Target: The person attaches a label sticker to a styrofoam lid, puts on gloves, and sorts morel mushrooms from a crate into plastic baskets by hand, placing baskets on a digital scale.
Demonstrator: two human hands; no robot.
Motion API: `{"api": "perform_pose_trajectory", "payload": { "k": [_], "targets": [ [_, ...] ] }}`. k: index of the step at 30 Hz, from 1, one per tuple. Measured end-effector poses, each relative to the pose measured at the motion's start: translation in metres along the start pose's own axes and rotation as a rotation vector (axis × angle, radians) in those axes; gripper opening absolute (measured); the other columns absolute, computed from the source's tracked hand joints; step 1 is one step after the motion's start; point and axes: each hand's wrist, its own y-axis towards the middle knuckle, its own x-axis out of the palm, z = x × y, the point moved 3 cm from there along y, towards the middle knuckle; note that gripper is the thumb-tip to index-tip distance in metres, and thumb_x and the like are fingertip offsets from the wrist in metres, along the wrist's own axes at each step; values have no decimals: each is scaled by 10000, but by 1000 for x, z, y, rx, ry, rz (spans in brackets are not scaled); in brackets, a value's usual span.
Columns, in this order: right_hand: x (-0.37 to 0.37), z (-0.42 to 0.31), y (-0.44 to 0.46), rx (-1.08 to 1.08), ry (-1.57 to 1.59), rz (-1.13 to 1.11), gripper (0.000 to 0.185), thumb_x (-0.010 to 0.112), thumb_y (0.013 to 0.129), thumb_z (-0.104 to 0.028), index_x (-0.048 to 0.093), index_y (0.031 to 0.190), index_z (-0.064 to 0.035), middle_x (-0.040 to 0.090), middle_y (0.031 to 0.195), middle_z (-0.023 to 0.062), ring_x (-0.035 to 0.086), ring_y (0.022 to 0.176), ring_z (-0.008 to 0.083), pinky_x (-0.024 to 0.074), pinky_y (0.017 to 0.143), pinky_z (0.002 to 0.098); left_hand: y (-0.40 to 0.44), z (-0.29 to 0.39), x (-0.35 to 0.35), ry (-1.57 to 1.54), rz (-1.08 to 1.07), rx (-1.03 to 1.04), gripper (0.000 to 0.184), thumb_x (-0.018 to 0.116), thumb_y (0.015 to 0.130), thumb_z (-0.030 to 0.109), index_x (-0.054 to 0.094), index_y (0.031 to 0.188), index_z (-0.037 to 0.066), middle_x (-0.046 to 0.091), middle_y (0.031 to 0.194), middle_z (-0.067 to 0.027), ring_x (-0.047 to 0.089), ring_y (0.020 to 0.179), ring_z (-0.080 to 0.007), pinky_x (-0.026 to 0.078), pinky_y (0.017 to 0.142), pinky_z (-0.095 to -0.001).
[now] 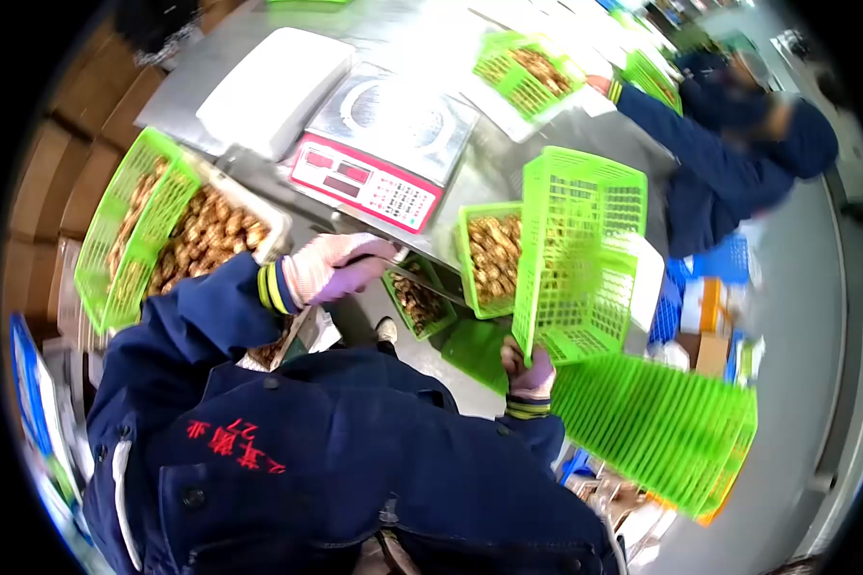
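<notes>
My right hand (pixel 529 372), in a light glove with purple, grips the lower corner of an empty green plastic basket (pixel 585 259). The basket is tilted above the metal table's right side, beside a smaller green basket (pixel 494 259) of brown, tuber-like pieces. My left hand (pixel 340 268), in a pink and purple glove, hovers by the table's front edge with fingers loosely stretched, and nothing shows in it. Just past it is a scale (pixel 384 144) with a red and white keypad. To its left, a tilted green basket (pixel 134 230) rests over a white crate heaped with brown pieces (pixel 211 235).
A long stack of nested green baskets (pixel 662 431) lies at my right. Below the table edge sits another filled green basket (pixel 419 299). Across the table a co-worker in dark blue (pixel 729 153) reaches toward a filled basket (pixel 532 77). Cardboard boxes (pixel 48 182) line the left.
</notes>
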Motion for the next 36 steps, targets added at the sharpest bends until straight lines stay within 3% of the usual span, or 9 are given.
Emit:
{"api": "perform_pose_trajectory", "payload": {
  "k": [1, 5, 8, 11, 13, 15, 23, 29, 36],
  "targets": [
    [24, -5, -17, -153, -304, 399, 234, 435, 779, -190, 547, 846, 5, 557, 616, 115, 473, 411, 160, 343, 362, 229, -2, 0, 1, 44, -6, -19, 221, 533, 838, 153, 548, 1042, 69, 525, 700, 21, 464, 589, -50, 403, 535, -202],
    [80, -29, 16, -286, -749, -10, 190, 454, 781, -186, 540, 770, -16, 544, 547, 107, 414, 326, 135, 298, 298, 224, -19, -17, -11, 90, 59, 31, 236, 541, 834, 155, 545, 1055, 71, 522, 706, 37, 460, 622, -37, 404, 550, -198],
    [124, -32, 82, -137, -643, -6, 157, 500, 761, -169, 528, 813, -24, 525, 531, 122, 418, 329, 149, 294, 281, 217, -44, 2, -21, -127, 185, -233, 239, 544, 838, 159, 557, 1061, 73, 517, 707, 47, 441, 616, -26, 389, 549, -188],
    [163, -24, 135, -55, -720, -78, 164, 450, 779, -154, 510, 852, -20, 532, 580, 126, 421, 359, 144, 289, 290, 212, -61, 2, -71, 45, 320, -119, 249, 522, 846, 115, 532, 1087, 53, 551, 784, -2, 504, 723, -76, 424, 657, -211],
    [185, -21, 151, 111, -741, -50, 168, 437, 784, -148, 506, 865, -18, 535, 609, 122, 407, 370, 128, 270, 290, 203, -55, 4, -119, 602, 449, 338, 249, 523, 814, 69, 539, 1062, 47, 563, 820, -79, 550, 775, -173, 445, 694, -275],
    [201, -14, 156, 29, -854, -57, 236, 441, 794, -205, 544, 847, 0, 533, 567, 104, 389, 354, 112, 267, 290, 205, -41, -1, -165, 943, 457, 296, 276, 536, 774, 75, 547, 1050, 67, 542, 964, -152, 551, 865, -280, 448, 742, -344],
    [210, -12, 130, -21, -786, -74, 259, 473, 804, -286, 531, 867, -42, 536, 551, 76, 392, 335, 109, 264, 305, 216, 83, -56, -240, 1319, 196, -648, 383, 543, 732, 251, 548, 1112, 205, 459, 1219, -75, 400, 1158, -265, 341, 923, -445],
    [183, -37, 109, -97, -710, 26, 237, 471, 820, -233, 523, 949, -41, 533, 607, 69, 440, 378, 117, 308, 303, 182, 130, -101, -304, 1401, 89, -805, 404, 449, 772, 107, 502, 1173, 118, 481, 1216, -117, 460, 1128, -252, 366, 945, -348],
    [221, -18, 133, -50, -893, 16, 271, 470, 795, -271, 551, 813, -13, 533, 551, 80, 391, 357, 83, 271, 310, 194, 96, -69, -322, 1289, 585, -774, 371, 386, 847, 172, 458, 1207, 229, 308, 1335, -111, 329, 1214, -310, 314, 964, -459]
  ]
}}
